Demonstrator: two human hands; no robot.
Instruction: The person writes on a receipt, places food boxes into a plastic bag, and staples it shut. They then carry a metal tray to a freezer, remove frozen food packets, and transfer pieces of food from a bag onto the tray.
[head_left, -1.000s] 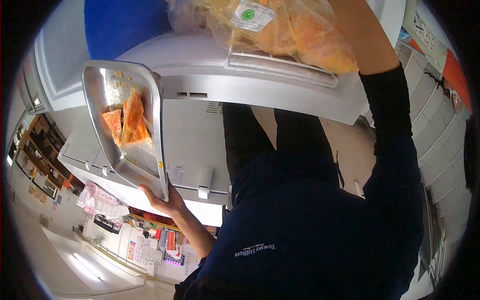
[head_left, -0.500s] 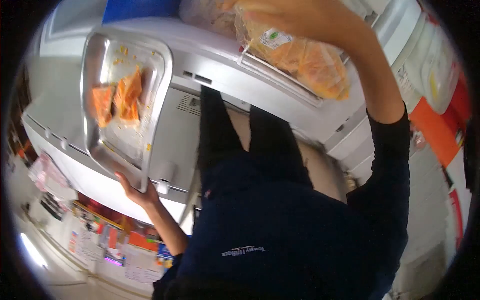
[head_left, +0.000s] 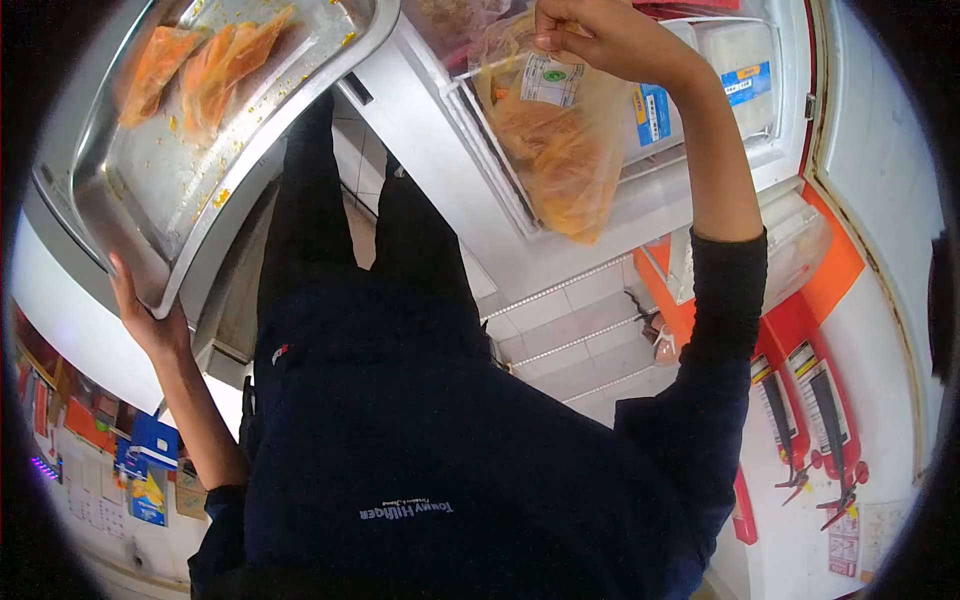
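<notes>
My left hand (head_left: 155, 322) is closed on the near corner of a steel tray (head_left: 130, 225), thumb up along its wall. Orange fillets (head_left: 225, 70) that look like salmon lie in it, among yellow bits. My right hand (head_left: 605, 40) has its fingers curled on the top of a clear plastic bag (head_left: 575, 190). More orange pieces fill the bag, and a white label (head_left: 550, 80) with a green mark shows on its side. The bag hangs over the rim of an open white freezer (head_left: 500, 235).
White packs with blue labels (head_left: 745, 85) lie in the freezer beside the bag. Red fire extinguishers (head_left: 820, 390) stand at the right, near an orange panel (head_left: 845, 265). Blue boxes (head_left: 150, 440) are at the lower left. My legs (head_left: 320, 200) are close to the freezer.
The view has swung, so the tray sits further up and left and the extinguishers show at the right. The bag now hangs more upright, its lower end further left. Both hands keep their holds.
</notes>
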